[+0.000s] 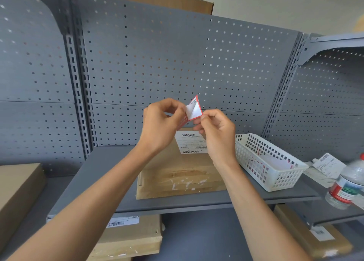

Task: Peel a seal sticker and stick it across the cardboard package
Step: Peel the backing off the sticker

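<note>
A stockroom or parcel-packing area is suggested. Grey perforated metal shelving (157, 63) is seen across twelve o'clock, its slotted grey uprights (75, 87) at ten. Flat brown cardboard parcels with barcode labels (126, 235) are stacked at six and seven o'clock. A white slotted plastic basket (275, 174) of paper slips is set at three o'clock.

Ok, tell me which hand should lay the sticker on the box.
Probably the right hand: its fingers pinch the peeling sticker and it hovers directly above the box. The left hand grips the backing.
</note>
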Demonstrator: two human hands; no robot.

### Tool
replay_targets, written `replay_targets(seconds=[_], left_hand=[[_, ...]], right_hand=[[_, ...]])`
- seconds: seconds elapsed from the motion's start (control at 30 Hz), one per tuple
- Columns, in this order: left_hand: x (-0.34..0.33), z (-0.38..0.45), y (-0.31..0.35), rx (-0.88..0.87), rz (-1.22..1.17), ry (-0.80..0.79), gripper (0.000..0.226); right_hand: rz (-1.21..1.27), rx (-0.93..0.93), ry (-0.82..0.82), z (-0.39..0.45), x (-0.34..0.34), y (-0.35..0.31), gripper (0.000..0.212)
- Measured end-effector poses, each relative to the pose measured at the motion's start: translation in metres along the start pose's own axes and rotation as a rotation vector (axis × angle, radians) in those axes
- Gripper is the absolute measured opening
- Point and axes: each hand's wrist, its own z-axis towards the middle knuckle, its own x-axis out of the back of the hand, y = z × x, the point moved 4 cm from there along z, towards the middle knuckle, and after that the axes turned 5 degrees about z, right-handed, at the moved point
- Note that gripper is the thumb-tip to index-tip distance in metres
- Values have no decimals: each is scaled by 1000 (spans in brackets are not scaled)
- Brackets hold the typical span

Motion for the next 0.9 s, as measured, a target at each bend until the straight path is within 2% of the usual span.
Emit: replay_targets(seconds=[0.13, 0.3, 0.43, 0.6, 0.9], left_hand=[[5, 1, -5, 54, -49, 0, 22], [4, -4, -7, 89, -63, 10, 21], [12, -3, -13, 173, -92, 50, 20], [21, -2, -30, 312, -147, 91, 20], [39, -1, -53, 436, -162, 125, 22]], right_hand=[[59, -58, 5, 0, 3, 7, 15], [83, -58, 12, -5, 3, 7, 9], [113, -109, 78, -5, 14, 10, 15], [197, -225, 197, -6, 31, 14, 12], [172, -248, 263, -5, 55, 16, 14]])
